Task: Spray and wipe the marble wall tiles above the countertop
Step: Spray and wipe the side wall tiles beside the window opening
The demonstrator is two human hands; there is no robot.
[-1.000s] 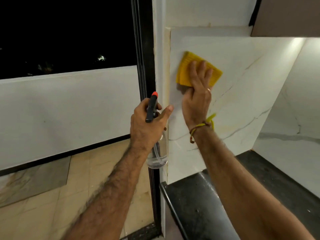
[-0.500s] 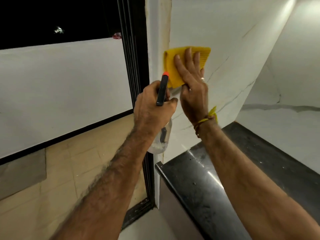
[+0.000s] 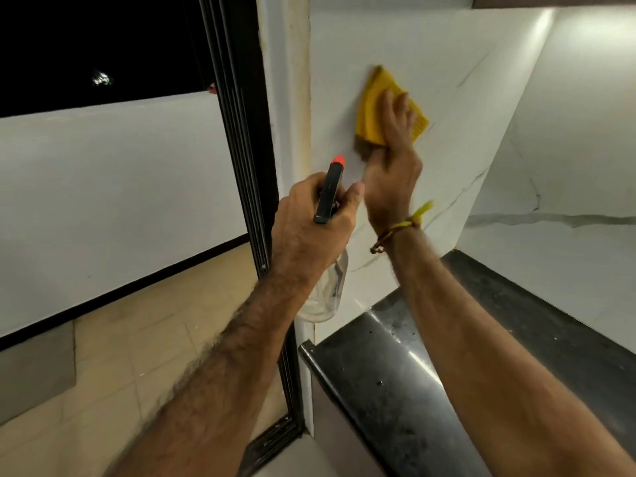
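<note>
Wiping of the marble wall tile (image 3: 430, 56) is shown at the upper centre of the frame, above the black countertop (image 3: 395, 383) that runs along the lower right. A folded yellow cloth (image 3: 370, 111) is pressed flat against the tile by the right hand (image 3: 392, 166), whose fingers are laid out straight over the cloth rather than curled round it; the hand is blurred, so the exact finger spacing cannot be told. A clear spray bottle (image 3: 327, 290) with a black head and orange nozzle tip (image 3: 338, 160) is gripped by the left hand (image 3: 309, 228), just beside the right wrist at the centre of the frame, with the nozzle pointed toward the tile. Whether the trigger is being squeezed cannot be told.

For the step to be done well, even pressure should be kept across the whole palm so that the cloth stays flat, and overlapping strokes are judged best, carried up to the tile's stained left edge (image 3: 303, 98) beside the dark window frame (image 3: 241, 149). The bottle is best held clear of the wiping path, and runs should be caught before the countertop is reached.
</note>
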